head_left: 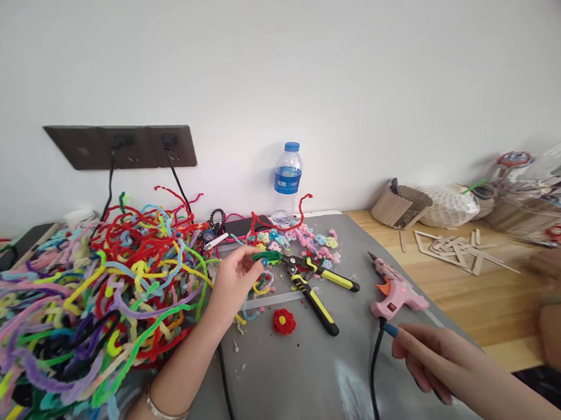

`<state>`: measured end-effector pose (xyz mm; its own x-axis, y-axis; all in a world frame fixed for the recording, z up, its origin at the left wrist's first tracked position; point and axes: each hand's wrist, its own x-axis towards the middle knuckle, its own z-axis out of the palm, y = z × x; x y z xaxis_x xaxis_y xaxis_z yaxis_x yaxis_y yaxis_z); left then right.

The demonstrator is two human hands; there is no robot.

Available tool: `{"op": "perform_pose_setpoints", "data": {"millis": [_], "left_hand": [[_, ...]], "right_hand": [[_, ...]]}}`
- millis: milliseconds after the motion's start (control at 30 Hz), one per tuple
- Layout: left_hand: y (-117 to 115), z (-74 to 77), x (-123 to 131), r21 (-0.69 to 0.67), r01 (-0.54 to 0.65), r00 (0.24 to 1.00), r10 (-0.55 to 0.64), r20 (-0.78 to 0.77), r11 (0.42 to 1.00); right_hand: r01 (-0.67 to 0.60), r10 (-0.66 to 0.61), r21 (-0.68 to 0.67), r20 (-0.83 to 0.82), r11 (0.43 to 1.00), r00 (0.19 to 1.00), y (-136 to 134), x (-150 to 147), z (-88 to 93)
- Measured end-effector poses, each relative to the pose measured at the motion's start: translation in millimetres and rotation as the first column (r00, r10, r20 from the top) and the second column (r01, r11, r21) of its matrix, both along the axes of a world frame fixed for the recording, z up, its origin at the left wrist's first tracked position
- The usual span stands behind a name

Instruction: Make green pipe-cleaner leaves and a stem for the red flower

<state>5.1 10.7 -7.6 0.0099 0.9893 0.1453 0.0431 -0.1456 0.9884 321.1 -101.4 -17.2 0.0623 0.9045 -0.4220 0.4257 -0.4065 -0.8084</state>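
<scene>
My left hand (237, 279) is closed in a pinch on a short green pipe cleaner piece (270, 256), above the grey mat. Just right of it lies a pair of pliers (320, 304) with yellow and black handles spread apart. A small red fuzzy flower (284, 322) with a yellow centre rests on the mat below. At the right, a pink glue gun (399, 299) lies on its side. My right hand (436, 356) is beside its handle end, by the black cord (376, 362). Its fingers are apart, and nothing shows in them.
A big tangle of coloured pipe cleaners (137, 288) covers the left side. Behind are a water bottle (287, 178) and small pastel pieces (310, 236). Wooden sticks (454, 250) and a cardboard container (398, 204) are at right, near another person's blurred hand (559, 266).
</scene>
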Motion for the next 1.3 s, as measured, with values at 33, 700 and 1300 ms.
{"op": "perform_pose_setpoints", "data": {"millis": [33, 700, 1300], "left_hand": [[-0.2, 0.4, -0.1, 0.002, 0.002, 1.000, -0.002, -0.007, 1.000], [1.5, 0.9, -3.6, -0.060, -0.044, 0.998, 0.046, 0.037, 0.997], [0.5, 2.6, -4.3, -0.054, -0.022, 0.999, 0.024, 0.029, 0.998]], "right_hand": [[-0.044, 0.043, 0.034, 0.034, 0.998, 0.999, 3.5, -4.2, 8.1], [-0.173, 0.380, 0.576, -0.261, 0.799, 0.888, 146.3, -127.6, 19.9], [-0.404, 0.534, 0.476, -0.175, 0.781, 0.827, 144.7, -124.5, 18.5]]}}
